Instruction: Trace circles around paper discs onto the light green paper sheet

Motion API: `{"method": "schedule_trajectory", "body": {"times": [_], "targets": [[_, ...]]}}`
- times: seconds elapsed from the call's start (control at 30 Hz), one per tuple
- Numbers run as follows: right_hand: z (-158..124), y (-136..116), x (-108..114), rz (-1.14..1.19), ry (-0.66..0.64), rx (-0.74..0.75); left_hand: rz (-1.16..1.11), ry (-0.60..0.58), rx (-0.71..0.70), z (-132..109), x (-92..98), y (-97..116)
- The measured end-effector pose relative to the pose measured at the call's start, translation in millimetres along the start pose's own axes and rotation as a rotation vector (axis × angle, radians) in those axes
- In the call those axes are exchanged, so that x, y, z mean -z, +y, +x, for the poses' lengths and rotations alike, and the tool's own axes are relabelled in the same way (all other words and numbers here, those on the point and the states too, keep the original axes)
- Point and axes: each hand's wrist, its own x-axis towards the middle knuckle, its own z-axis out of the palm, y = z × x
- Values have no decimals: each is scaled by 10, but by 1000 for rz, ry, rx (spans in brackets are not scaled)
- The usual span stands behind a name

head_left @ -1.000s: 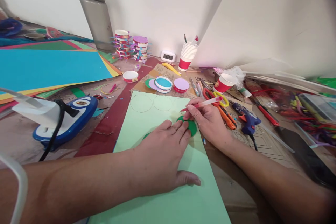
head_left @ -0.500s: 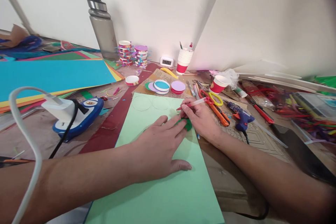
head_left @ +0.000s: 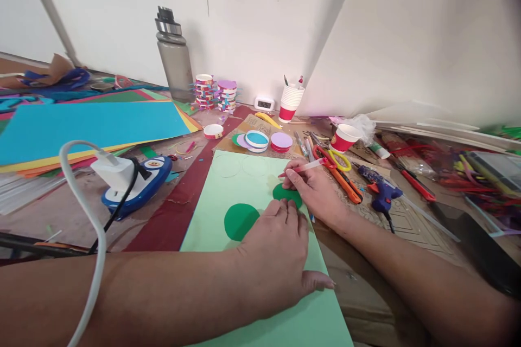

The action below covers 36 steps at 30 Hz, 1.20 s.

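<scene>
Right fingers [head_left: 296, 180] grip a red pen [head_left: 312, 165]; left fingers [head_left: 291, 216] extend to a green disc [head_left: 281, 193] — likely light, easily creased, best held by its rim

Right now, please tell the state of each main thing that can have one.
Pale green paper sheet: flat, circles drawn
Dark green paper discs: flat on sheet
Slim red pen: held in right hand
Grey plastic bottle: upright, lid on
White digital clock: displaying digits
Blue and white power strip: white charger plugged in
</scene>
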Motion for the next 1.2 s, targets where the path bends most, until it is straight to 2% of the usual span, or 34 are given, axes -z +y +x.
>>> {"method": "schedule_trajectory", "body": {"times": [0.27, 0.43, 0.6, 0.87, 1.2], "targets": [[-35, -115, 52, 8, 48, 84, -43, 99, -9, -31, -105, 9], [-86, -211, 56, 8, -73, 33, -66, 138, -15, -39, -136, 8], [-81, -240, 37, -75, -141, 77, -75, 188, -12, -37, -147, 10], [-68, -241, 29, -128, -154, 72, -64, 215, -11, -30, -167, 31], [-62, -239, -7, -171, -109, 84, -59, 233, -2, -25, -172, 27]]}}
